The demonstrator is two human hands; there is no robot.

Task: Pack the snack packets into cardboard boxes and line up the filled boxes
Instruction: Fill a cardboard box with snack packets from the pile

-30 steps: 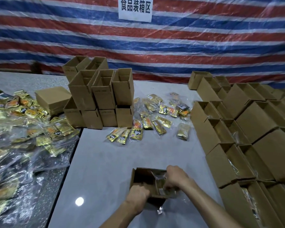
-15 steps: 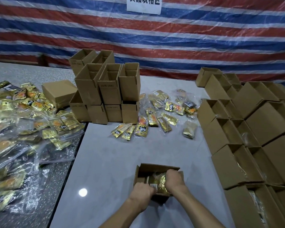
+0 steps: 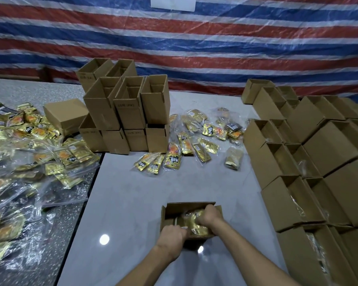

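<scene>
A small open cardboard box (image 3: 185, 207) stands on the white table in front of me. A bag of gold snack packets (image 3: 194, 222) sits inside it. My left hand (image 3: 171, 234) is curled at the box's near edge, gripping the bag there. My right hand (image 3: 210, 214) is curled over the top of the bag, pushing down into the box. More gold packets (image 3: 186, 141) lie scattered in the table's middle. Rows of filled open boxes (image 3: 293, 195) line the right side.
A stack of empty cardboard boxes (image 3: 128, 112) stands behind the loose packets. A large heap of bagged packets (image 3: 29, 153) covers the speckled table on the left, with one shut box (image 3: 65, 115) beside it. A striped tarpaulin hangs behind.
The bag has gone deeper into the box under both hands. My view has tilted down a little, so the sign on the wall has slid towards the top edge.
</scene>
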